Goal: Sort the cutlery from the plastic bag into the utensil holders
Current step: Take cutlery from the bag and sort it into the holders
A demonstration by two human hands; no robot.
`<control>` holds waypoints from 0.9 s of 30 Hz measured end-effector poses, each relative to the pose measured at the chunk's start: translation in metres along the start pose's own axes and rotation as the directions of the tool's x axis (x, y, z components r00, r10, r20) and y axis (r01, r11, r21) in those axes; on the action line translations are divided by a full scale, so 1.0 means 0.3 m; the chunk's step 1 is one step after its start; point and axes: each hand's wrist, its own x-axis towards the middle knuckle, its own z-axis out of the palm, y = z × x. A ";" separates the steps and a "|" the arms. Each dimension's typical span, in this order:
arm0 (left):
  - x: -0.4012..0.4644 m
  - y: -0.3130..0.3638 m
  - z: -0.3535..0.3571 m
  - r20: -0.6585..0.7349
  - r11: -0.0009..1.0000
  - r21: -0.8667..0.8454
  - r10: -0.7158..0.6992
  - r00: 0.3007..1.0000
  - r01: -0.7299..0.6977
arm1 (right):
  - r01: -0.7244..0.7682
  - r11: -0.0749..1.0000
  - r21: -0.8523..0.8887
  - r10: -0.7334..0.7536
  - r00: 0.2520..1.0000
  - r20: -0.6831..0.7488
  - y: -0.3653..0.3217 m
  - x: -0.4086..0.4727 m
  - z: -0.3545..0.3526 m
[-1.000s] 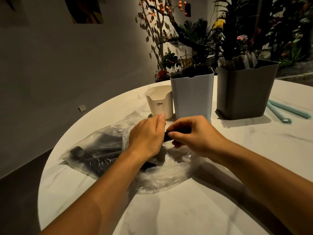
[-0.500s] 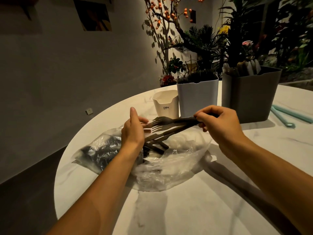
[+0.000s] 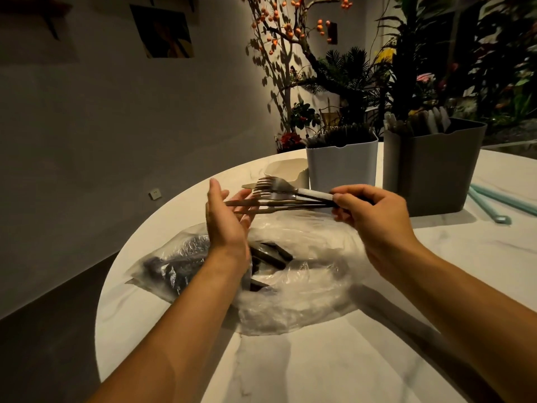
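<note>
Cutlery (image 3: 279,196) pinched by right hand (image 3: 374,216) hangs above bag (image 3: 305,283).

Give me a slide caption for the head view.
Right hand holds forks above plastic bag; left hand open.

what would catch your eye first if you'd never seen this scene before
The bundle of cutlery, forks on top, is held above the table, its handles pinched by the right hand, its tips over the open left hand. Under the hands lies a crumpled plastic bag with dark pieces inside. Behind stand a white holder and a grey holder, both already stocked.
</note>
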 end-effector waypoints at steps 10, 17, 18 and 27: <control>-0.070 0.016 0.040 0.304 0.941 -0.221 -0.182 0.935 0.256 | 0.209 0.976 -0.069 -0.210 0.978 -0.008 -0.011 -0.047 0.054; -0.114 -0.005 0.067 0.362 0.949 -0.013 -0.290 0.886 0.315 | 0.873 0.175 -0.456 -0.585 0.465 0.665 0.059 -0.115 0.098; -0.106 -0.009 0.061 0.363 0.942 -0.023 -0.303 0.881 0.334 | 0.878 0.125 -0.463 -0.549 0.450 0.705 0.067 -0.113 0.097; -0.092 -0.006 0.040 0.415 0.950 0.058 -0.303 0.858 0.307 | 0.878 0.147 -0.455 -0.521 0.460 0.719 0.063 -0.104 0.062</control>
